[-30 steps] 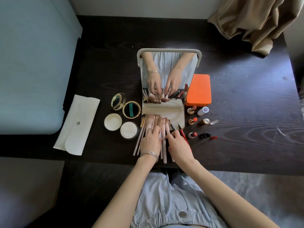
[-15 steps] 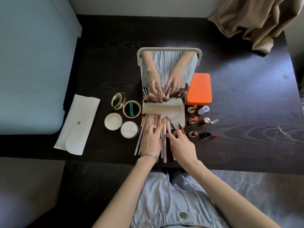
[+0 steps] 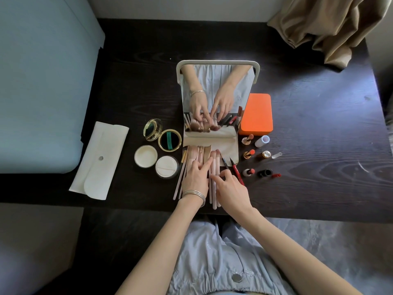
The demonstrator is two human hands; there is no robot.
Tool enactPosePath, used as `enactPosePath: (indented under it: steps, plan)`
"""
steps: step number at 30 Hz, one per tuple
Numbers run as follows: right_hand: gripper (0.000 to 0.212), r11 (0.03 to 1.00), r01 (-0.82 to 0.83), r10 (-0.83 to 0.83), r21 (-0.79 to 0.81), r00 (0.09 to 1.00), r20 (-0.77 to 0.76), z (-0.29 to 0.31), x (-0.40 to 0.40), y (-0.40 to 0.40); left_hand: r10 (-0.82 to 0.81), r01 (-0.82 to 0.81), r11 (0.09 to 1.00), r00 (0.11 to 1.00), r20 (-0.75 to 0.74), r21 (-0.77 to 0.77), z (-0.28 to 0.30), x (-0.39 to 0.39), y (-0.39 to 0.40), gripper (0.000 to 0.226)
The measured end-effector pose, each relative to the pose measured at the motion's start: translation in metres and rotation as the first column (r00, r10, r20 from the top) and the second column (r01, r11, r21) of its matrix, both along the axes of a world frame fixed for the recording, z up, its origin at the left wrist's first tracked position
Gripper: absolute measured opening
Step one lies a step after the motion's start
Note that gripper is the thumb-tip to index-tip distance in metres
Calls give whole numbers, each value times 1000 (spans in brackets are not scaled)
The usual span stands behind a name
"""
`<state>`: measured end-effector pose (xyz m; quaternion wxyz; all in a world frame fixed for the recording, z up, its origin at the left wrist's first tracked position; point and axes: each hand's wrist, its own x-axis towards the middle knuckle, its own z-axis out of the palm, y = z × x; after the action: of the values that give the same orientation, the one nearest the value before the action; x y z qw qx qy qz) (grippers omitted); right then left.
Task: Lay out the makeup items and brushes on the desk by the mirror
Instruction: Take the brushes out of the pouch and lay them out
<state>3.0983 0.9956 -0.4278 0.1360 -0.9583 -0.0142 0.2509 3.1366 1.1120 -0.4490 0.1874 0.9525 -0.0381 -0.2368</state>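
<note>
A row of pink-handled brushes (image 3: 214,196) lies on the dark desk (image 3: 308,188) in front of the standing mirror (image 3: 218,62), their heads on its beige base flap (image 3: 230,145). My left hand (image 3: 194,176) rests flat on the brushes with straight fingers. My right hand (image 3: 230,188) is beside it, bent fingertips touching the handles in the middle of the row. A black liner pen (image 3: 224,162) and a red one (image 3: 236,170) lie just right of the brushes. Three open lipsticks (image 3: 249,153) stand further right with their caps (image 3: 264,173).
An orange case (image 3: 256,112) sits right of the mirror. Left of the brushes are an open gold compact (image 3: 170,140), a powder jar (image 3: 145,156) and a puff (image 3: 167,166). A white pouch (image 3: 100,160) lies at the desk's left edge by a blue bed (image 3: 38,81). A curtain (image 3: 331,28) hangs at the back right.
My right hand has slid left, off the red pen and onto the brush handles. My left hand has stayed on the brushes, its fingers shifting slightly.
</note>
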Motion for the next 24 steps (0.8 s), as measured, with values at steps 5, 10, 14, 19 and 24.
enactPosePath:
  steps: [5,10,14,19,24]
  plan:
    - [47,1000,1,-1,18,1000,11,-1,0,0,-16,16,1000,1000,-26,2,-2,1,1,61]
    - [50,1000,-9,9,23,1000,7,0,0,-1,-8,7,1000,1000,-8,-31,2,0,2,75]
    - [50,999,1,-1,41,1000,3,1,1,-2,-29,32,998,998,-63,45,5,9,2,78]
    - [51,999,2,-2,35,1000,-1,1,0,-1,-35,34,999,999,38,15,12,5,4,68]
    - [51,999,-3,3,51,1000,-7,2,0,-1,64,-76,996,975,213,48,21,-8,30,34]
